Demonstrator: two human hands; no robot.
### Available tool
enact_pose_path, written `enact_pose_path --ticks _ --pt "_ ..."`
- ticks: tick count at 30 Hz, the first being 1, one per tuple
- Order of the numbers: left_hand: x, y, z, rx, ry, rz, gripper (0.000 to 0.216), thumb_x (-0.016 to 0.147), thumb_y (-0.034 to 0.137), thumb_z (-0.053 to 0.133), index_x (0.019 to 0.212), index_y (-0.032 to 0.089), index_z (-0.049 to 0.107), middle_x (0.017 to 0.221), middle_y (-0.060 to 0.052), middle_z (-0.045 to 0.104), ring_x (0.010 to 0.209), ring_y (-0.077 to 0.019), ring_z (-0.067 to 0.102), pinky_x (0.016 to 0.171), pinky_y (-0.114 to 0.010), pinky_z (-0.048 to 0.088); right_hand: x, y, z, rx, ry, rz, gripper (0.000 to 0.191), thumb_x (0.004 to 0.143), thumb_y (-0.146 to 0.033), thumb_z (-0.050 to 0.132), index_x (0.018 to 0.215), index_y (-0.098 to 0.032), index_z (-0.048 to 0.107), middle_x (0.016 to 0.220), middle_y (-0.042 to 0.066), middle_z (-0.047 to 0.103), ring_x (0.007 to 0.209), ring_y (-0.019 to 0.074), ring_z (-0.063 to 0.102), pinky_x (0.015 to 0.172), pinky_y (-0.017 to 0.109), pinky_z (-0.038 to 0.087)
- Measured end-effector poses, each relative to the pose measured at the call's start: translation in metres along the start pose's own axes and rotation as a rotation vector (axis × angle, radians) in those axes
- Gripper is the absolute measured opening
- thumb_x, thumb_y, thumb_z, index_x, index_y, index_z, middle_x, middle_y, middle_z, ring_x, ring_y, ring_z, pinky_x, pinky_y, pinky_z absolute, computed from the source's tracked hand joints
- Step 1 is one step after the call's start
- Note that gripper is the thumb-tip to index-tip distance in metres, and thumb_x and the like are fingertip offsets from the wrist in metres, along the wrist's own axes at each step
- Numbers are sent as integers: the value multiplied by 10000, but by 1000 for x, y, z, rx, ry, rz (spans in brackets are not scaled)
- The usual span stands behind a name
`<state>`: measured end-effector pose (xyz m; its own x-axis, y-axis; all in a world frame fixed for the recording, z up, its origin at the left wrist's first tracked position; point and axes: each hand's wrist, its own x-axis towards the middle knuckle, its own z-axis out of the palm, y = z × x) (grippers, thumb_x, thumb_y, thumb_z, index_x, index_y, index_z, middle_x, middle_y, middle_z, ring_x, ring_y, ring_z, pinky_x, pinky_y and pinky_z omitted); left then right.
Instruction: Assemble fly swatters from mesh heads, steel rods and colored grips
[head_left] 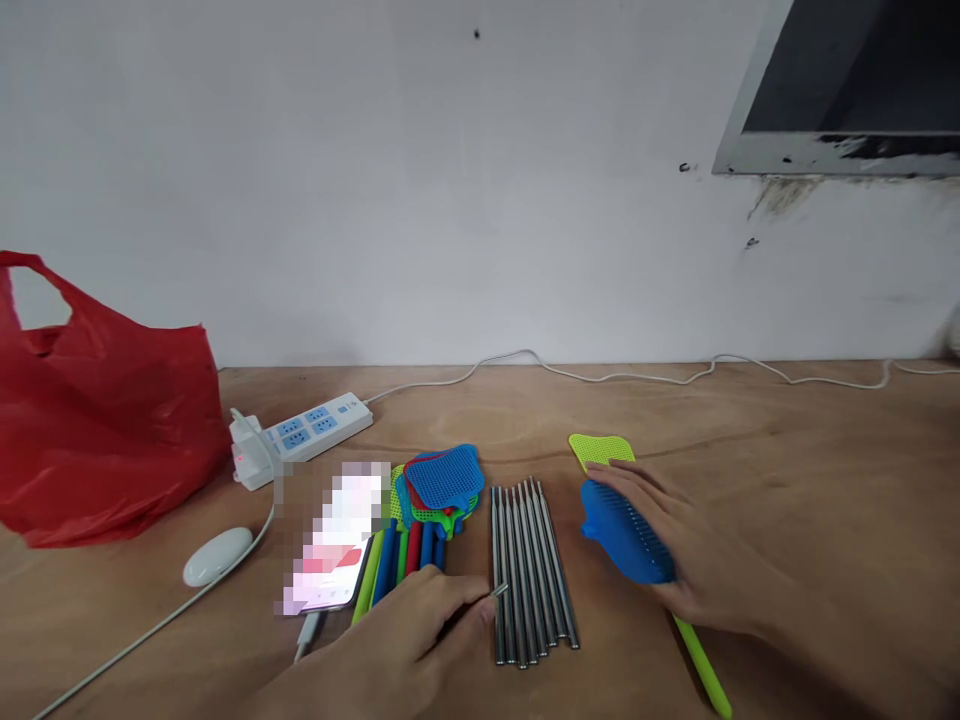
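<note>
My left hand is closed around a thin metal rod, of which only a short end shows past the fingertips. Just to its right lies a row of several metal rods, side by side. My right hand grips a blue fly swatter head, tilted, with the thumb below and fingers over its top edge. Beneath that hand lies a yellow-green fly swatter, partly covered, its handle sticking out below. Colourful fly swatters are piled beyond my left hand, their handles partly hidden by it.
A lit phone with a charging cable lies left of the pile. Further left are a white mouse-shaped object, a power strip and a red plastic bag. A white cord runs along the wall.
</note>
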<state>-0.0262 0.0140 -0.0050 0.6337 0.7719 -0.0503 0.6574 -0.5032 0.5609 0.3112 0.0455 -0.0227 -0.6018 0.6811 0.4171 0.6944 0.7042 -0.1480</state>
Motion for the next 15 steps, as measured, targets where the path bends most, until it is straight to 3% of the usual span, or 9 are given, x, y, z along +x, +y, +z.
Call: enact_pose_path --ticks 6,10,12,15 --pt "28 6 -3 71 94 -135 451 1009 419 323 635 204 458 597 6 501 615 -171 505 580 -289 353 16 -7 7 73 39 -47 403 920 -121 458 1312 -218 471 1299 133 666 1156 257 653 921 438 574" --pt "41 3 -12 26 150 -177 437 985 431 384 637 199 513 603 13 499 596 -169 530 539 -271 350 24 -7 8 47 69 -112 311 963 -138 445 1253 -217 525 1220 113 702 1078 252 679 868 427 589" --pt "48 2 -15 -27 146 -200 379 982 430 409 737 196 579 572 38 500 514 -158 542 508 -263 360 27 -7 9 46 72 -128 291 973 -155 447 1242 -211 543 1177 109 711 1040 247 686 850 414 589" --pt "59 -3 -17 6 170 -209 305 976 415 462 1099 179 611 556 67 568 457 -172 590 536 -274 425 30 -7 12 56 105 -135 291 972 -157 447 1234 -205 563 1135 112 721 1001 244 694 829 395 589"
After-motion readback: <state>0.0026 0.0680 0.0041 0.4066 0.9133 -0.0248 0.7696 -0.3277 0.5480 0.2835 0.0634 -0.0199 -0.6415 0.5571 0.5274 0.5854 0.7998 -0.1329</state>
